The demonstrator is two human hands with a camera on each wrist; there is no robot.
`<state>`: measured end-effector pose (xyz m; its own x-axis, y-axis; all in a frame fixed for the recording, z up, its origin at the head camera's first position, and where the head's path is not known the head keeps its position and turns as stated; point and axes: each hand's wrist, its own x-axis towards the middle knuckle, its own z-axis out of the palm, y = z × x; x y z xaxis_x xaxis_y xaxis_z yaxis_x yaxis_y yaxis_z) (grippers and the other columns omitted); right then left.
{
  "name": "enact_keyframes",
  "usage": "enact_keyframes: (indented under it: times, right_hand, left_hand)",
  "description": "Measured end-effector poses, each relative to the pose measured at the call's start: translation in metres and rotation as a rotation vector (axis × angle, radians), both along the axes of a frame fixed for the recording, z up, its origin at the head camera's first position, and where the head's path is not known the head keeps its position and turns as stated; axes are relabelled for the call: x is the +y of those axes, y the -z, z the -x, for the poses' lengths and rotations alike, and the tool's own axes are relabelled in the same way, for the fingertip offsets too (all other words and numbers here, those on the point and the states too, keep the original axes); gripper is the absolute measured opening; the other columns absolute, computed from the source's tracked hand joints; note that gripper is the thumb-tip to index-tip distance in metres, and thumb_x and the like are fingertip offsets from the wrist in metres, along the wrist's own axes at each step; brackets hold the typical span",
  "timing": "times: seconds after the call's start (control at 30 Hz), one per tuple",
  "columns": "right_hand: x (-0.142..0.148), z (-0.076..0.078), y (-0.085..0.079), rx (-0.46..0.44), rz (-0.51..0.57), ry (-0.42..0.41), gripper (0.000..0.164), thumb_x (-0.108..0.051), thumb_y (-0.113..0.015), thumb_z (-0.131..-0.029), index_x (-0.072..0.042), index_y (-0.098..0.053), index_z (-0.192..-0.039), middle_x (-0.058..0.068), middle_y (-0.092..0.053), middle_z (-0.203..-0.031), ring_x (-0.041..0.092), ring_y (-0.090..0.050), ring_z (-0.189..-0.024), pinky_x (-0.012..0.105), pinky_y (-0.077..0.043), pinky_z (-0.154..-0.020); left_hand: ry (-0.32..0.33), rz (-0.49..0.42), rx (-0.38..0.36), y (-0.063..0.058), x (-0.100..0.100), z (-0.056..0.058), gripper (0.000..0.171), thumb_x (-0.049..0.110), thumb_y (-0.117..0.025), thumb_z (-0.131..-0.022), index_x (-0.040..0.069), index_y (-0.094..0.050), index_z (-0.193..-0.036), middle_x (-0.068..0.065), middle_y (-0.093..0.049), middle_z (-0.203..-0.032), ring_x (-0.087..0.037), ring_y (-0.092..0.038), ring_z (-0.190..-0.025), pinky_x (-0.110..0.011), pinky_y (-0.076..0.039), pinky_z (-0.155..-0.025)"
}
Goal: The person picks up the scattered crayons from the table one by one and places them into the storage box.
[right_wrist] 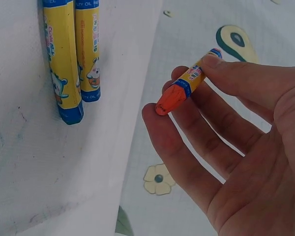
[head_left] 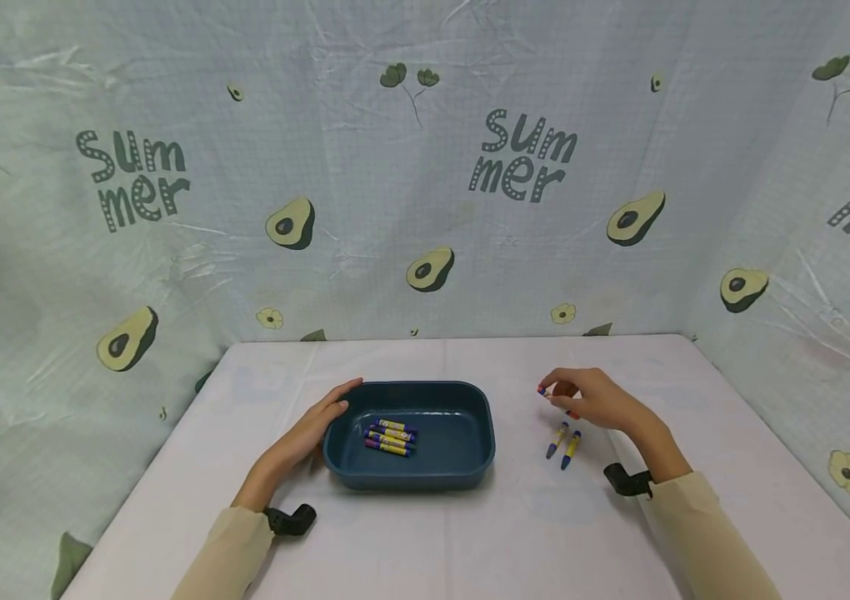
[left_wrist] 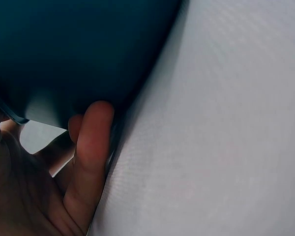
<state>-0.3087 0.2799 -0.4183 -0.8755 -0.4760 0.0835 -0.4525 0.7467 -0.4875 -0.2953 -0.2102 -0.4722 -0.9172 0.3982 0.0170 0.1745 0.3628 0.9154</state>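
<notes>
My right hand (head_left: 599, 398) is raised over the right part of the table and pinches an orange-tipped oil pastel (right_wrist: 191, 77) with a yellow and blue wrapper. In the right wrist view the thumb presses near its far end, and fingertips lie along its other side. Just below this hand, two more oil pastels (head_left: 571, 450) lie side by side on the table. My left hand (head_left: 314, 429) rests against the left side of a dark blue tray (head_left: 416, 482), its fingers (left_wrist: 92, 147) touching the outer wall. Inside the tray, several oil pastels (head_left: 391, 437) lie bunched at the left.
A white cloth covers the table (head_left: 530, 533). Behind it hangs a pale curtain (head_left: 365, 167) printed with avocados, flowers and the word summer. Each wrist wears a black camera mount (head_left: 629, 481).
</notes>
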Motion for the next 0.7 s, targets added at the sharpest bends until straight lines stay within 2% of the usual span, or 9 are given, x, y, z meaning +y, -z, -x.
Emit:
enact_keyframes:
  times: [0.17, 0.4, 0.7]
  right_hand:
    - [-0.004, 0.0, -0.001, -0.025, 0.008, -0.025, 0.025, -0.008, -0.066, -0.1, -0.008, -0.068, -0.124, 0.01, -0.074, -0.099, 0.012, -0.061, -0.075, 0.028, -0.052, -0.069]
    - [-0.011, 0.001, -0.005, 0.011, 0.002, -0.099, 0.023, -0.006, -0.066, -0.099, -0.007, -0.068, -0.122, 0.009, -0.075, -0.095, 0.009, -0.062, -0.077, 0.026, -0.051, -0.069]
    - [-0.024, 0.007, -0.014, 0.008, -0.052, -0.118, 0.023, -0.01, -0.066, -0.099, -0.01, -0.069, -0.123, 0.007, -0.074, -0.096, 0.006, -0.059, -0.076, 0.026, -0.051, -0.069]
  left_hand:
    - [-0.007, 0.001, -0.005, -0.001, 0.0, -0.001, 0.052, 0.031, -0.03, -0.114, 0.022, -0.028, -0.165, -0.011, -0.021, -0.173, -0.039, -0.014, -0.161, -0.068, -0.009, -0.125]
    - [-0.014, -0.002, -0.021, 0.0, 0.0, 0.0, 0.051, 0.034, -0.03, -0.114, 0.026, -0.027, -0.164, -0.007, -0.021, -0.174, -0.036, -0.014, -0.161, -0.067, -0.008, -0.126]
    - [-0.011, 0.005, -0.008, 0.001, 0.0, 0.001, 0.052, 0.032, -0.029, -0.114, 0.023, -0.027, -0.165, -0.011, -0.021, -0.173, -0.039, -0.014, -0.161, -0.068, -0.009, -0.125]
